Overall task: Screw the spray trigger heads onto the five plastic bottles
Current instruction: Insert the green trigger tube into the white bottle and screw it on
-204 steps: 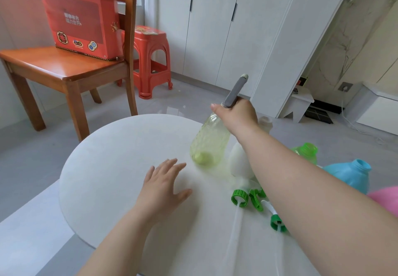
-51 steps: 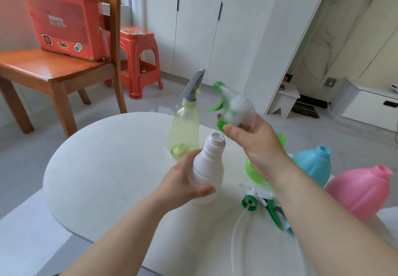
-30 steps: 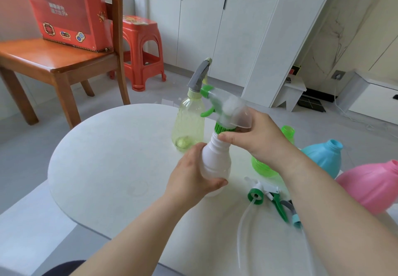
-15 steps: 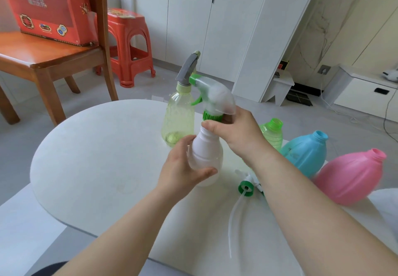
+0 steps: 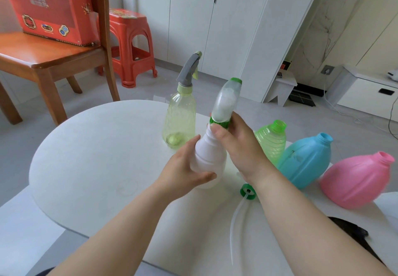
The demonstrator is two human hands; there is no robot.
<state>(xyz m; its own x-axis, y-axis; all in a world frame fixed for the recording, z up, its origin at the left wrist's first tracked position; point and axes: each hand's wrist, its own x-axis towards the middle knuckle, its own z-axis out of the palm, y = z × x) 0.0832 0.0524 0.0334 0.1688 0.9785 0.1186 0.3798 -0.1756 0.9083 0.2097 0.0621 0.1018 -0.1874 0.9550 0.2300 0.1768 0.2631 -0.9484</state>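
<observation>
My left hand grips the body of a white bottle held just above the round white table. My right hand is closed on the green collar of a white and green trigger head that sits on the bottle's neck. Behind it stands a pale yellow-green bottle with a grey trigger head fitted. To the right lie a green bottle, a blue bottle and a pink bottle, all with bare necks. A loose trigger head's green collar and its dip tube lie under my right forearm.
A wooden chair with a red box on its seat stands beyond the table at the left. A red plastic stool is behind it. White cabinets line the far wall. A dark object lies at the table's right edge.
The trigger head went from held above the white bottle onto its neck. Since half a second ago it has turned, so its nozzle now points away and up.
</observation>
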